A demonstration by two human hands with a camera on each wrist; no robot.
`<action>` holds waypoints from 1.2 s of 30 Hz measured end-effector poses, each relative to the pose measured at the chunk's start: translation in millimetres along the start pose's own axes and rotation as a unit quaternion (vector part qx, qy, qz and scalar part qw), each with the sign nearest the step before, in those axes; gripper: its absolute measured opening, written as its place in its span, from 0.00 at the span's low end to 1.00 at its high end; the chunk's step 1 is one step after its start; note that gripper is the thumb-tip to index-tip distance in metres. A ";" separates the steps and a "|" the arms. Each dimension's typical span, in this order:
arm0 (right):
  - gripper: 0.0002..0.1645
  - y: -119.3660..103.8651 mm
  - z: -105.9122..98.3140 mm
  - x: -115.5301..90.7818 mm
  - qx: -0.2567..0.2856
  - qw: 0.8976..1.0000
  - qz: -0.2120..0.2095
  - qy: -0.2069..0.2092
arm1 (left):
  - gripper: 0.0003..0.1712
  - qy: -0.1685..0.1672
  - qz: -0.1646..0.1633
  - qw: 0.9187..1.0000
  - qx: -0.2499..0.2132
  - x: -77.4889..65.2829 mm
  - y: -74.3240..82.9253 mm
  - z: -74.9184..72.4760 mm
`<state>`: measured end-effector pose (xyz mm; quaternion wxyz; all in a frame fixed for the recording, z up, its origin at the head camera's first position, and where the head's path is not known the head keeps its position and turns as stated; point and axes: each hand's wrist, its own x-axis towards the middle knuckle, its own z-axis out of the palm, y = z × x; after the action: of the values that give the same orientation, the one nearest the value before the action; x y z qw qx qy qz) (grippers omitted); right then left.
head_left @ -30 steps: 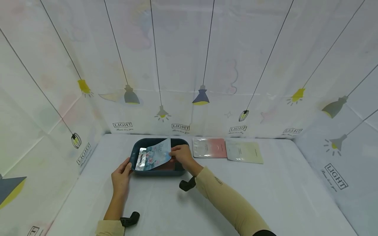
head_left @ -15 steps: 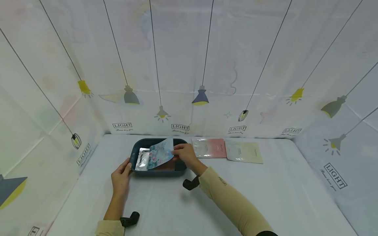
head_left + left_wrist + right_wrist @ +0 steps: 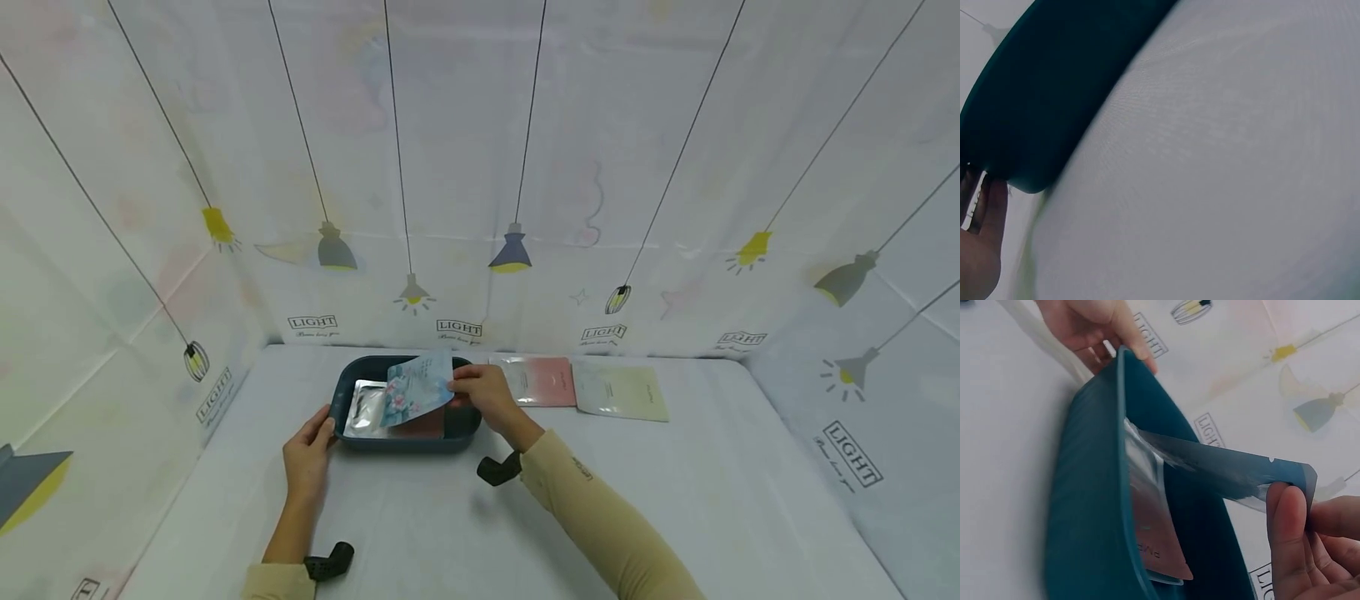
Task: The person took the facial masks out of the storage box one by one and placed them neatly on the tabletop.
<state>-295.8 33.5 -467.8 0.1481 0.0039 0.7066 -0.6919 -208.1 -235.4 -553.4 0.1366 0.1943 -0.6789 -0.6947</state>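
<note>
A recording booth; lamp-printed white sheets [image 3: 480, 167] wall in a cloth-covered table [image 3: 712, 500].

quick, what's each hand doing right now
Left hand: holds the corner of the dark blue tray.
Right hand: pinches the floral sachet over the tray.
</note>
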 end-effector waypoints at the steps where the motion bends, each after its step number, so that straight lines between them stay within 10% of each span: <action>1: 0.13 -0.2 -0.7 0.4 0.007 1.000 -0.002 0.001 | 0.25 0.002 -0.002 1.000 0.002 -0.4 0.0 -0.4; 36: 0.18 -12.1 -67.8 -25.6 0.033 0.999 -0.014 -0.009 | 0.25 0.000 0.016 1.000 0.000 0.0 -1.9 -0.1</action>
<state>-287.7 104.5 -450.6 0.1451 -0.0072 0.6821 -0.7167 -207.9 -235.5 -555.3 0.1479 0.1832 -0.6819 -0.6925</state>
